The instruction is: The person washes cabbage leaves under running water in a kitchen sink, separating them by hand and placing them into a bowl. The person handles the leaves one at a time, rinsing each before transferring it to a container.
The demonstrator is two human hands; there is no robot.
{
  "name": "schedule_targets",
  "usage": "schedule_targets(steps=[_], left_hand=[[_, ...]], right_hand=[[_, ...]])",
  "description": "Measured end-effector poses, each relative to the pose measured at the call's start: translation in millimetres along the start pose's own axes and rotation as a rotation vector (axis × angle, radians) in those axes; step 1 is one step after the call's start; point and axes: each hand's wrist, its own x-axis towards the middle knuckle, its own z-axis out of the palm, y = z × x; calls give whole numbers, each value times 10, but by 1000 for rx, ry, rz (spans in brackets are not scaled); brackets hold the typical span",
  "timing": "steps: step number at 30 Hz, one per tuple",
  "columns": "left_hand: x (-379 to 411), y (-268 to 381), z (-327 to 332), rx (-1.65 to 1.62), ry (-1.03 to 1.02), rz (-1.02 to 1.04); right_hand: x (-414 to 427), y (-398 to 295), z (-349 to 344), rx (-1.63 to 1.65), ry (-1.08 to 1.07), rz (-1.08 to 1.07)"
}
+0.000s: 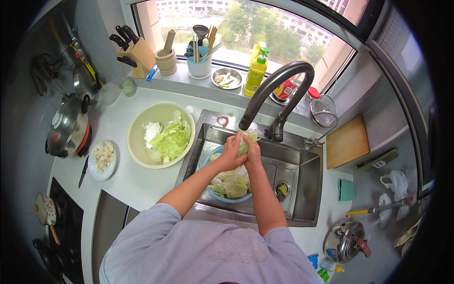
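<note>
Both hands meet under the spout of the dark gooseneck faucet, over the stainless steel sink. Between them is a pale green cabbage leaf, which my left hand and my right hand grip from either side. Below my wrists, a blue basin in the sink holds several more cabbage leaves; my forearms cover part of it. To the left on the counter, a cream plastic basin contains torn green leaves and a white piece.
A plate of tofu cubes and a knife lie left of the cream basin. Along the sill stand a knife block, a stone mortar, a utensil holder and a yellow bottle. At right are a cutting board and a kettle.
</note>
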Motion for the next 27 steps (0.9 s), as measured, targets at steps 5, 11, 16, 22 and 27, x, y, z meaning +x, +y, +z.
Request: schedule_targets(steps=[5, 11, 16, 22, 27], left_hand=[[114, 168, -406, -617, -121, -515], [47, -29, -376, -1137, -214, -724], [36, 155, -570, -1167, -369, -654], [30, 107, -536, -1265, -324, -684], [58, 137, -498, -1228, -282, -728]], right_hand=[[-31, -5, -71, 131, -16, 6], [-160, -82, 162, 106, -138, -12], [-245, -83, 189, -237, -153, -34], [-199, -234, 315, -278, -214, -167], [-188, -263, 372, -266, -116, -178]])
